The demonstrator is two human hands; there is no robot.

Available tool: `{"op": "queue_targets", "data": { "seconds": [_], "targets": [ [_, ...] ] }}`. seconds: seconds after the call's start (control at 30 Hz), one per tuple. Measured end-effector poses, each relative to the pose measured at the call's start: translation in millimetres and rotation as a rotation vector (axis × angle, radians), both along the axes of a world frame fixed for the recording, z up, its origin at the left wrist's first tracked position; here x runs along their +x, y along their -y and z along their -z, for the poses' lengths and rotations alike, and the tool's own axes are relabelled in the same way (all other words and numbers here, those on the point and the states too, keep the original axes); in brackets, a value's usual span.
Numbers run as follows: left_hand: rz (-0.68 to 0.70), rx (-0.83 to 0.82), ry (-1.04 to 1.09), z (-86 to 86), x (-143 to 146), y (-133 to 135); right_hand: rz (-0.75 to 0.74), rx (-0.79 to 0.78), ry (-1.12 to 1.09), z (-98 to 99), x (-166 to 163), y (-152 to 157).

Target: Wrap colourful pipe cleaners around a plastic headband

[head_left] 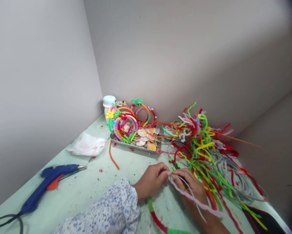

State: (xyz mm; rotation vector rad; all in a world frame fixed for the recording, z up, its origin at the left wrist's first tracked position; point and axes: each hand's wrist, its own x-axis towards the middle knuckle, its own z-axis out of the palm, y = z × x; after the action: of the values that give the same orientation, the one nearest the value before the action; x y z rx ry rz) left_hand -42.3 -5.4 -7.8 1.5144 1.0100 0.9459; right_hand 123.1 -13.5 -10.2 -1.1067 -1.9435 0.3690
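My left hand and my right hand meet fingertip to fingertip near the front middle of the table. Between them they pinch the end of a thin grey band, which looks like a bare headband, and a pale pink pipe cleaner. Both strands trail down across my right hand. Fingers partly hide the pinched ends. Below my left wrist curves a band wrapped in green and red pipe cleaner; whether it joins the grey band, I cannot tell.
A blue glue gun lies at left near a white plastic packet. At the back, a metal tray holds flat round pieces and wrapped headbands, beside a lidded jar. Tangled pipe cleaners and grey bands crowd the right.
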Motion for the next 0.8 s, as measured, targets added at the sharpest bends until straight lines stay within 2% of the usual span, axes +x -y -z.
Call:
{"op": "queue_targets", "data": {
  "seconds": [0.33,0.5,0.8],
  "targets": [
    [-0.051,0.147,-0.150,-5.2,-0.2,2.7,-0.004,0.009,-0.010,5.6,1.9,-1.1],
    [-0.054,0.201,-0.199,-3.6,-0.5,2.6,-0.026,0.067,-0.005,1.2,1.6,-1.5],
    [-0.022,0.060,-0.035,-7.2,1.9,3.7,0.001,0.049,-0.018,-3.3,2.0,1.1]
  ]
}}
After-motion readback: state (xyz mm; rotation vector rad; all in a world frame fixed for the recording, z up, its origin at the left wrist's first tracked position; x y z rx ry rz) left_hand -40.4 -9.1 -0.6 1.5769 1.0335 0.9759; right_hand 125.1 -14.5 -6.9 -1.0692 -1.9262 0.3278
